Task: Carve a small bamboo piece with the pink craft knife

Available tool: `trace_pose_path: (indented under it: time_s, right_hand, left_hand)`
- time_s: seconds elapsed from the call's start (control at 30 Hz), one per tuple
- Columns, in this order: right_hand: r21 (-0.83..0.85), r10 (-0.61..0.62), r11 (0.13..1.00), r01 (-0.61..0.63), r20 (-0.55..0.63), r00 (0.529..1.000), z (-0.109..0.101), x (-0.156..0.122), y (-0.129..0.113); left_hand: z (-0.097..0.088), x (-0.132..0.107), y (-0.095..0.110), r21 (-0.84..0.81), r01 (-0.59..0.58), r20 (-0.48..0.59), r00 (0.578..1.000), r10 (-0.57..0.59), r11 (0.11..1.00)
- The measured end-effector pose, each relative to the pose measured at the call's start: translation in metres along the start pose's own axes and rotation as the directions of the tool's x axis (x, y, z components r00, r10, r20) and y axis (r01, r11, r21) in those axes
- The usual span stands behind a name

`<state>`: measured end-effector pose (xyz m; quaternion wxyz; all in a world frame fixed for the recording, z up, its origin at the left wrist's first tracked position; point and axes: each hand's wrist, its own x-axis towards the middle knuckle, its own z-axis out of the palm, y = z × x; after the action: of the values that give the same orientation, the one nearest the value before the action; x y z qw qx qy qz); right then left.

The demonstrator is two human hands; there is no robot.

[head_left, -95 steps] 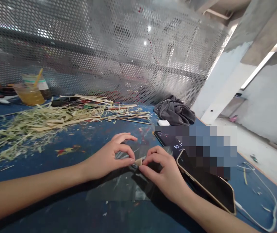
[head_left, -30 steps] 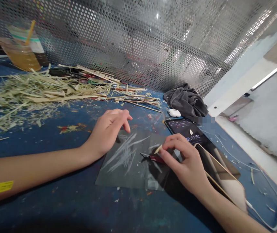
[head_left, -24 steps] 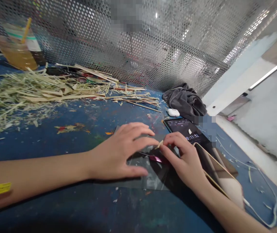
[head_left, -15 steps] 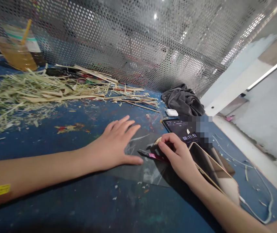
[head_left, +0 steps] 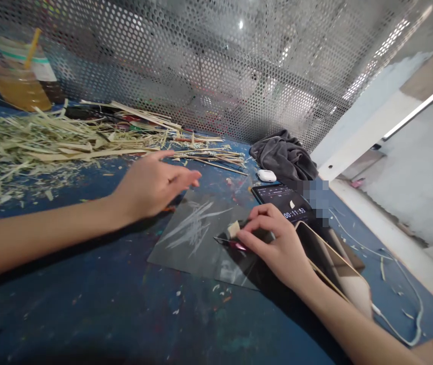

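A dark grey sheet (head_left: 186, 248), resembling sandpaper and streaked with pale scratch marks, lies flat on the blue table (head_left: 125, 309). Over its right part, my right hand (head_left: 277, 243) pinches a small pale block (head_left: 234, 229), apparently wood, at the fingertips. Just below the block rests a slim pointed tool (head_left: 235, 245) with a pink section, probably a craft knife; its rear end is hidden by the hand. My left hand (head_left: 151, 185) is raised near the sheet's upper left corner, fingers apart and holding nothing.
Pale shavings (head_left: 30, 139) and thin sticks (head_left: 216, 157) lie at the back left, near drink cups (head_left: 21, 91). At right are a phone showing a timer (head_left: 277, 195), a second phone (head_left: 338, 268) with a cable (head_left: 416, 304), a white earbud case (head_left: 267, 176) and grey cloth (head_left: 284, 154).
My left hand has lifted off the sheet and moved up and left, uncovering the scratch marks. My right hand has shifted slightly left, bringing the pale block into clearer view.
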<state>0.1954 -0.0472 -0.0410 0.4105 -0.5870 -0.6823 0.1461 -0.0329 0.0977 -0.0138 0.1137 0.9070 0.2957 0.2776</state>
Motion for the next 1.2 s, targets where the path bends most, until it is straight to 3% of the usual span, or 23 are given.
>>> trace_pose_path:
  time_s: [0.07,0.13,0.2,0.3,0.43,0.5,0.6,0.77,0.93,1.03,1.2]
  right_hand:
    - [-0.019,-0.147,0.989,0.150,0.123,0.982,-0.006,-0.002,-0.006]
    - [-0.013,-0.261,0.962,0.273,0.247,0.933,-0.011,-0.003,-0.010]
    - [-0.075,-0.276,0.946,0.315,0.320,0.906,-0.017,-0.002,-0.010]
    - [-0.241,-0.121,0.938,0.249,0.445,0.887,-0.031,0.001,-0.007]
    - [-0.350,0.106,0.929,0.121,0.564,0.819,-0.047,0.003,-0.004]
    - [-0.391,0.148,0.916,0.094,0.547,0.824,-0.051,0.002,-0.004]
    - [-0.437,0.193,0.899,0.021,0.441,0.877,-0.051,0.001,-0.004]
    - [-0.320,0.174,0.941,-0.111,0.177,0.969,-0.048,0.000,0.006]
    - [-0.088,0.089,0.992,-0.086,0.021,0.996,-0.046,0.000,0.008]
    - [0.052,0.040,0.998,-0.040,0.002,0.999,-0.044,0.000,0.002]
    - [0.249,-0.010,0.968,-0.020,0.122,0.992,-0.042,-0.004,-0.004]
  left_hand:
    - [0.011,-0.009,0.020,-0.030,-0.113,0.017,0.993,0.114,0.993]
    - [0.020,-0.017,0.034,-0.069,-0.184,0.047,0.981,0.187,0.981]
    - [0.025,-0.024,0.041,-0.112,-0.216,0.101,0.969,0.227,0.970]
    - [0.029,-0.030,0.043,-0.137,-0.268,0.175,0.941,0.289,0.954]
    - [0.032,-0.033,0.042,-0.118,-0.394,0.192,0.892,0.410,0.912]
    - [0.034,-0.033,0.043,-0.112,-0.465,0.213,0.852,0.478,0.878]
    - [0.035,-0.034,0.044,-0.127,-0.507,0.246,0.817,0.522,0.853]
    - [0.033,-0.031,0.045,-0.275,-0.408,0.325,0.813,0.484,0.871]
    - [0.031,-0.025,0.052,-0.451,-0.118,0.430,0.840,0.331,0.885]
    - [0.032,-0.025,0.057,-0.475,-0.009,0.451,0.856,0.252,0.880]
    - [0.027,-0.022,0.058,-0.494,0.077,0.482,0.853,0.200,0.866]
